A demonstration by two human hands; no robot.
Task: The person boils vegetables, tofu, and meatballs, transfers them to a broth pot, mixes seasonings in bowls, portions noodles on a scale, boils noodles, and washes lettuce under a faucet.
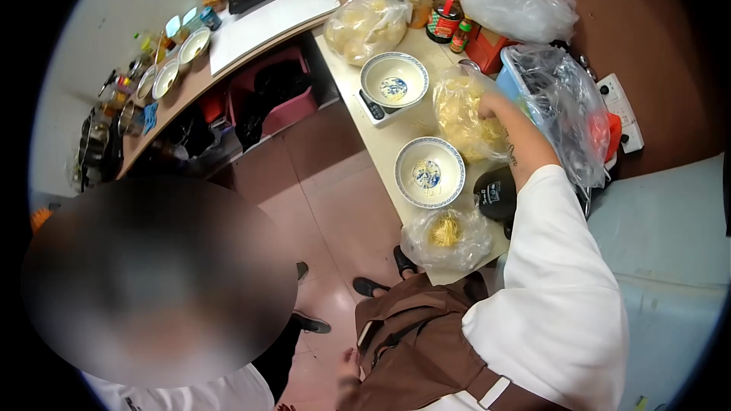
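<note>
Now the left hand hangs short of the patterned bowl, fingers too small to read. Right of that bowl, a black container crowds the forearm; beyond, the right hand works at the noodle bag, grip hidden: seemingly gathering, which calls for clearing loose plastic. Farther, a scale bears a second bowl.
</note>
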